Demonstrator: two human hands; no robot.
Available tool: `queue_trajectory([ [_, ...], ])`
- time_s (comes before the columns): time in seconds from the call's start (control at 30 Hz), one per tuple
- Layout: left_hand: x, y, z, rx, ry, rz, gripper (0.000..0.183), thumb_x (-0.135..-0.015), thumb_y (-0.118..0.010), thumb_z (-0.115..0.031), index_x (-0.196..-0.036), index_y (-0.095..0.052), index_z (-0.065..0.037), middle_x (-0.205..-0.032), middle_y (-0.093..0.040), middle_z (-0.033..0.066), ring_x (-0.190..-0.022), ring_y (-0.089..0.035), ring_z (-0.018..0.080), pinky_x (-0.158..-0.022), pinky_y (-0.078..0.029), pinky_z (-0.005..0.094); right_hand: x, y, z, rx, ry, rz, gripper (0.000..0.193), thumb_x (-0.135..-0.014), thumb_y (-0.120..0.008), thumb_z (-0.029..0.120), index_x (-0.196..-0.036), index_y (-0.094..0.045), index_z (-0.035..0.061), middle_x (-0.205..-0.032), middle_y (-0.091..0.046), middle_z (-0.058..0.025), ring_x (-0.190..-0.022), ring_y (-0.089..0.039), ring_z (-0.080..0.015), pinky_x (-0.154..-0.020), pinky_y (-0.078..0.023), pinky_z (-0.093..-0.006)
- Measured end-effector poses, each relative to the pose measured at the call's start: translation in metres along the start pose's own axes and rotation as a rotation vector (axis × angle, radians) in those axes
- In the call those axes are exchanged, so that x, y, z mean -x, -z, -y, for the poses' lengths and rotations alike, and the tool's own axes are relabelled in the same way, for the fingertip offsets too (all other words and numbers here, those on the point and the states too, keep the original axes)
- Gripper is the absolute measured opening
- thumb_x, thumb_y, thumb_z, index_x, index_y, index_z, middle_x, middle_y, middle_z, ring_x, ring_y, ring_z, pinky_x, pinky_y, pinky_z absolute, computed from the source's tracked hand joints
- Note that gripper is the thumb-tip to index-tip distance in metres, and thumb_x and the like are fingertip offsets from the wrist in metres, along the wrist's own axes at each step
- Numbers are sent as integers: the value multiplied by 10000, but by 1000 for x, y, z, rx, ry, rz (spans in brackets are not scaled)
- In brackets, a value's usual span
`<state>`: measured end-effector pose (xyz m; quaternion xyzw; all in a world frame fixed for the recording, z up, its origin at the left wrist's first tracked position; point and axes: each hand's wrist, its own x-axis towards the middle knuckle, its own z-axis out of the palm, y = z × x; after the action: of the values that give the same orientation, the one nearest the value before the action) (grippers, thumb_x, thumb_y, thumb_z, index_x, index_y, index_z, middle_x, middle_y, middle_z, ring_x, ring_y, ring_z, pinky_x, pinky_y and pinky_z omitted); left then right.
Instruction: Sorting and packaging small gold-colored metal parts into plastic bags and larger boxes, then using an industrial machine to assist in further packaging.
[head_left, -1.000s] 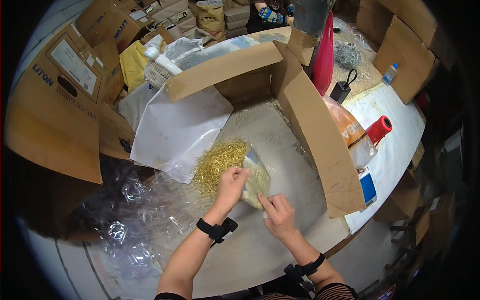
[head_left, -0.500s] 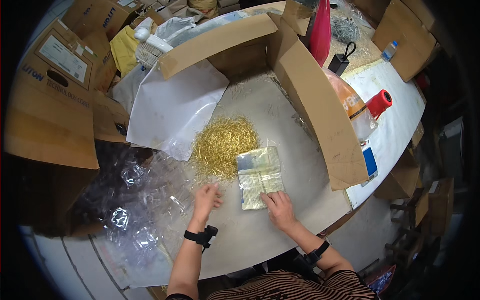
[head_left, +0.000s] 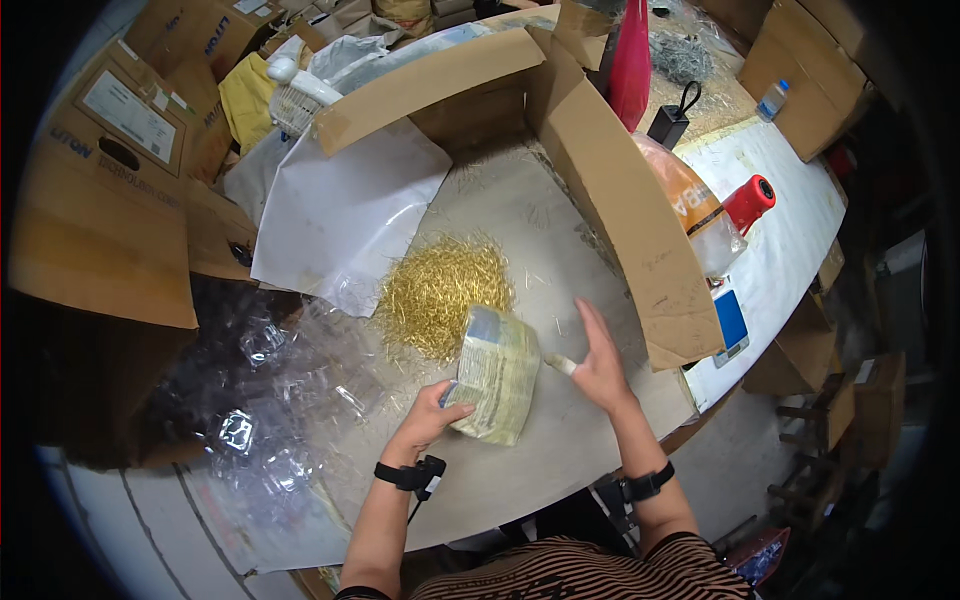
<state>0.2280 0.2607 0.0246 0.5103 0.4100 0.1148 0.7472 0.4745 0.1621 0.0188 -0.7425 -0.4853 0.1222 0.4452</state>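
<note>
A flat block wrapped in printed paper, like folded newspaper under clear film [head_left: 500, 375], is tilted up off the table, its left edge gripped by my left hand [head_left: 428, 422]. The thumb lies over its face. My right hand [head_left: 603, 370] is to the right of the block, fingers stretched out and apart from it, with a pale covering on one fingertip. Just beyond the block lies a heap of thin gold-coloured metal pieces [head_left: 440, 285]. To the left of my left hand spreads a pile of clear plastic cases [head_left: 290, 400].
An opened cardboard wall [head_left: 640, 220] bounds the work surface at the back and right. A white sheet [head_left: 350, 210] lies at back left, beside large cartons [head_left: 110, 220]. Outside the cardboard are a red cylinder [head_left: 750, 203] and a blue-faced device [head_left: 732, 320].
My left hand has taken hold of the wrapped block, which was lying flat, and tipped it up. My right hand has let go of it and moved right, fingers opened.
</note>
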Motion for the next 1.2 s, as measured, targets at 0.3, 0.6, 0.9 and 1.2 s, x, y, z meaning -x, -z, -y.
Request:
queue_trajectory([
  [0.3,-6,16,-6,501,152,-12,250,-868,-577,-89,-1088,-589,30,-965,-646,93,-837,-618,126,-742,-503,261,14,-27,-25,-781,-645,850,258,-769,-704,94,-984,-626,-27,-877,-633,-39,-798,-589,-118,-755,-473,-258],
  [0.6,-3,-23,-17,356,52,216,283,-814,-622,-22,-1075,-577,80,-952,-652,98,-835,-626,125,-757,-504,246,54,-3,-27,-1121,-797,469,408,-797,-644,52,-1175,-516,-31,-1066,-617,-72,-959,-597,-163,-840,-475,-282],
  [0.9,-43,-25,5,-1045,-554,-385,324,-834,-582,-118,-1123,-539,21,-1043,-556,121,-965,-547,258,-827,-439,369,121,40,-61,-1250,-1151,184,381,-767,-607,-11,-1135,-517,-54,-1062,-607,-126,-974,-605,-221,-850,-499,-340],
  [1.2,-91,-18,1,-1556,-550,-454,344,-702,-601,-42,-1028,-498,-6,-1083,-502,139,-954,-493,299,-775,-434,414,124,45,-34,-1075,-1045,66,347,-732,-575,-59,-1078,-546,-57,-1044,-605,-110,-935,-602,-205,-834,-476,-318],
])
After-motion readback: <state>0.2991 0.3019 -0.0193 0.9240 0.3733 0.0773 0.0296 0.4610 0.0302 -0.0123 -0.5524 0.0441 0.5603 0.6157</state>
